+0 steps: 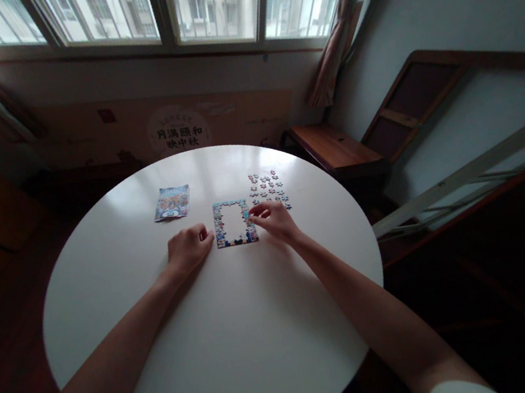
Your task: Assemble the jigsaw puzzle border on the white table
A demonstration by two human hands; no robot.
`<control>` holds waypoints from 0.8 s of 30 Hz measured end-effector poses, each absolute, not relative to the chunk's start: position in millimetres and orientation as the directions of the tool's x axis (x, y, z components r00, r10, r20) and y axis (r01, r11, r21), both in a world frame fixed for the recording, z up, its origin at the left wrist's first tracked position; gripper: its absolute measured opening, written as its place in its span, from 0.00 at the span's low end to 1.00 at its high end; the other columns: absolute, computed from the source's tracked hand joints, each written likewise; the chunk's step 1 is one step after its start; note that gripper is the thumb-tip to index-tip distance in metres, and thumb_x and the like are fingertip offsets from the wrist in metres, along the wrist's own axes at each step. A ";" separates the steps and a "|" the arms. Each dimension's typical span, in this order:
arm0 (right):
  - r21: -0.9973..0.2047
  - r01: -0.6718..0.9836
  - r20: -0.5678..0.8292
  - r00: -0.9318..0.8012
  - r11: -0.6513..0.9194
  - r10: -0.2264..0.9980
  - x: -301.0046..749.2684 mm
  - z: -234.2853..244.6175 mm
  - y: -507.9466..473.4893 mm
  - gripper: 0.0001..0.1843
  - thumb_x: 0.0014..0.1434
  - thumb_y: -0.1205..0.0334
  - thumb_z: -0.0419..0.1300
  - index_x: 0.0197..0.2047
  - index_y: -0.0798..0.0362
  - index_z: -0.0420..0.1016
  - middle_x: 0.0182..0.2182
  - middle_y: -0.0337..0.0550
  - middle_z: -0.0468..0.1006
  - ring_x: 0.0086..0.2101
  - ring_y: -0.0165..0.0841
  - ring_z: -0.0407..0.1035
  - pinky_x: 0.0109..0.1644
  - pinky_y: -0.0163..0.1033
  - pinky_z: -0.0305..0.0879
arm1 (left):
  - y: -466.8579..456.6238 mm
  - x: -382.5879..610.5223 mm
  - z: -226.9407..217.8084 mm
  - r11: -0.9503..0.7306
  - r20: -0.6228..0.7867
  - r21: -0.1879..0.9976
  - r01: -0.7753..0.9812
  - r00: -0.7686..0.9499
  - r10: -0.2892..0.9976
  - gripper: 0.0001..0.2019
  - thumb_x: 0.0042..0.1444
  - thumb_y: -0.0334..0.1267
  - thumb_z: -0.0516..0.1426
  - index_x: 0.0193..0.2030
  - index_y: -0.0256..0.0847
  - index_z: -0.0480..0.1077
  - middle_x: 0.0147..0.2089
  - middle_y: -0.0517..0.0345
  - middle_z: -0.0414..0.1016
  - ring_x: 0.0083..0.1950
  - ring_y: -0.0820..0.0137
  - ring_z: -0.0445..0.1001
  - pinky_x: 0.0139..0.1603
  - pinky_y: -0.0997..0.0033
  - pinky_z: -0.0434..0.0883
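A jigsaw puzzle frame (pixel 222 239) lies flat on the white table, its edge pieces joined around a bare white middle. My right hand (pixel 271 218) is over the frame's right side, thumb and fingertips pinched on a small bluish puzzle piece (pixel 246 215). Just left of the frame, my left hand (pixel 189 247) rests on the table with its fingers curled in; nothing shows in it. Behind my right hand, several loose puzzle pieces (pixel 263 187) are spread in rows. A colourful picture sheet or packet (pixel 172 203) lies beyond my left hand.
The round white table (pixel 246 335) fills the middle of the view. A wooden bench or chair seat (pixel 335 146) stands close to its back right edge. Beyond the table are a cardboard panel with printed characters (pixel 246 101) and barred windows (pixel 213 2).
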State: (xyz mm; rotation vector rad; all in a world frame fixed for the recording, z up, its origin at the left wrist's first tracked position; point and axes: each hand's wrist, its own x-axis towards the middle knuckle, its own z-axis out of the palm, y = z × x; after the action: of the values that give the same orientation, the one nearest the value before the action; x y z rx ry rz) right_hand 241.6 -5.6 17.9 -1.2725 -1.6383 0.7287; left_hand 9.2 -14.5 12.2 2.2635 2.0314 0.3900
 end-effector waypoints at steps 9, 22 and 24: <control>-0.863 0.410 0.299 -0.059 0.296 0.952 241.8 15.8 -4.5 0.04 0.49 0.65 0.66 0.31 0.54 0.81 0.27 0.43 0.81 0.28 0.31 0.74 0.35 0.37 0.71 | -14.3 8.8 12.6 -0.120 0.131 0.223 0.967 0.092 0.987 0.17 0.59 0.50 0.50 0.31 0.41 0.72 0.32 0.53 0.78 0.32 0.65 0.74 0.31 0.70 0.59; -0.853 0.429 0.295 -0.072 0.297 0.953 241.9 14.8 -3.9 0.04 0.50 0.65 0.66 0.32 0.54 0.81 0.27 0.43 0.81 0.29 0.31 0.74 0.35 0.37 0.71 | -14.2 8.9 11.6 -0.115 0.121 0.221 0.968 0.090 0.989 0.17 0.60 0.50 0.51 0.32 0.41 0.73 0.32 0.53 0.79 0.33 0.65 0.75 0.32 0.70 0.62; -0.854 0.430 0.292 -0.072 0.294 0.954 242.0 14.8 -3.7 0.04 0.50 0.65 0.66 0.32 0.54 0.80 0.27 0.43 0.81 0.29 0.31 0.74 0.35 0.37 0.71 | -14.2 8.9 11.5 -0.116 0.127 0.222 0.968 0.090 0.988 0.17 0.60 0.50 0.50 0.31 0.42 0.73 0.32 0.53 0.78 0.33 0.65 0.75 0.32 0.70 0.61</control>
State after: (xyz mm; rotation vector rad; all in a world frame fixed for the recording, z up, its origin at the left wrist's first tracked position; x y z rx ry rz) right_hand 242.0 -3.7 14.8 -1.2797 -1.6615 0.7297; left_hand 8.9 -14.2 11.5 2.2578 2.0322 0.3747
